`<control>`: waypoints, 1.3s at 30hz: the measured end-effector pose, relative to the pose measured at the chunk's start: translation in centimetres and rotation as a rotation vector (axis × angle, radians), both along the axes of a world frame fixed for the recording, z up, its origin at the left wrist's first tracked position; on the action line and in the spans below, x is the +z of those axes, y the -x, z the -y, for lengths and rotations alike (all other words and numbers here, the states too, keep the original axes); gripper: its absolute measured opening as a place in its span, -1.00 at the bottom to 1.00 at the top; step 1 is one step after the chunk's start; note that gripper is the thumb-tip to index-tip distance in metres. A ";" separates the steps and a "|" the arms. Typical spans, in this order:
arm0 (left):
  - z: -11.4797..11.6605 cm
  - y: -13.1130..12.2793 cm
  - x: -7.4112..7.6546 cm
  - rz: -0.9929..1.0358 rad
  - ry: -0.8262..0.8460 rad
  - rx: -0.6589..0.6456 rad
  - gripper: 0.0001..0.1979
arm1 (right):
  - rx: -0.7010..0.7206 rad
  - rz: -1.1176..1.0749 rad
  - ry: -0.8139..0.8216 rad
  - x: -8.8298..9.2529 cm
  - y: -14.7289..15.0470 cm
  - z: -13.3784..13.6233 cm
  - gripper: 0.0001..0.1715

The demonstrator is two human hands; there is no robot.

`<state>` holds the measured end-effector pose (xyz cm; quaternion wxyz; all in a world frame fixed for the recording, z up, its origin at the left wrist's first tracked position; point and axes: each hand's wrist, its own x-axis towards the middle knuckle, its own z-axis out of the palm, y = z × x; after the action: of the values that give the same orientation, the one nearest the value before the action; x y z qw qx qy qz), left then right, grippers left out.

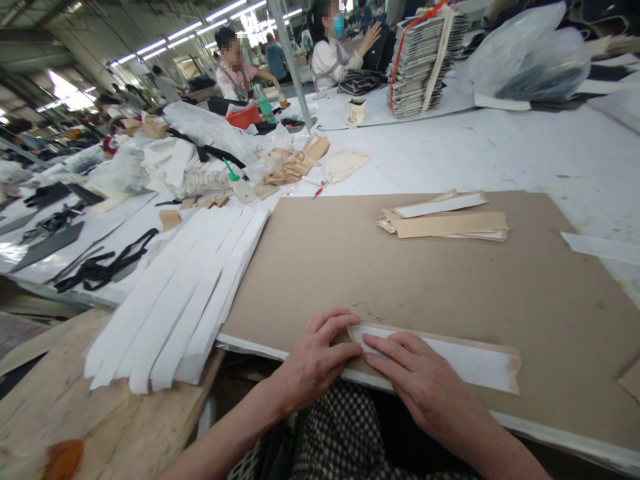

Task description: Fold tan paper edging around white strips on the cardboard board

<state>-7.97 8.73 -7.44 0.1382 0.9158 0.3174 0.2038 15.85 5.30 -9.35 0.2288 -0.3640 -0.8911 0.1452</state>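
Observation:
A tan strip with a white strip [475,363] laid on it lies along the near edge of a brown board. At its left end is my left hand [320,353], fingers bent and thumb close to them, gripping the tan end. My right hand [420,373] rests on the white face just beside it, fingers stretched out and pressing down. Part of the strip's left half is hidden under my right hand. Tan fold-overs show along the strip's far edge and right end. Farther back on the board sits a small pile of similar tan-and-white strips [450,225].
White strips [175,287] fan out left of the brown board [320,267], overhanging a wooden surface [55,413]. Behind stand a green-tipped glue bottle [240,183], tan pieces [290,167], a red pen [319,191] and a tied stack [423,63]. Two people work across the table.

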 end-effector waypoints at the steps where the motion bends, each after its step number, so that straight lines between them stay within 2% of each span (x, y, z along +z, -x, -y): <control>1: 0.0 0.1 -0.1 -0.019 -0.028 -0.009 -0.73 | 0.000 -0.003 -0.004 0.0 0.0 0.0 -0.50; 6: 0.4 0.5 -0.1 -0.159 -0.231 -0.082 -0.75 | 0.000 -0.009 -0.003 0.0 0.0 0.0 -0.45; 9: 0.5 0.5 -0.2 -0.169 -0.303 -0.109 -0.76 | 0.016 0.002 0.042 -0.1 0.0 0.1 -0.42; 12: 0.6 0.3 -0.3 -0.047 -0.216 -0.064 -0.79 | 0.010 -0.010 0.058 -0.1 0.0 0.1 -0.46; 15: 0.8 0.2 -0.1 0.105 -0.040 -0.014 -0.75 | 0.003 -0.006 0.072 -0.1 0.0 0.2 -0.52; 18: 0.9 0.4 0.0 0.163 0.077 0.041 -0.73 | 0.010 0.002 0.087 0.0 0.0 0.2 -0.51; 25: 0.7 0.3 -0.2 0.040 -0.049 0.015 -0.69 | 0.005 -0.002 0.072 0.0 0.0 0.2 -0.49; 32: 1.4 0.6 -0.4 0.117 0.004 0.147 -0.72 | -0.012 -0.026 0.059 -0.5 0.1 0.3 -0.51; 39: 1.6 0.7 -1.0 0.073 0.004 0.127 -0.64 | -0.017 -0.033 0.029 -0.5 0.2 0.3 -0.51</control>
<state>-8.67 7.14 -8.43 0.1383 0.8855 0.3702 0.2446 15.69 5.01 -9.85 0.2392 -0.3722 -0.8820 0.1623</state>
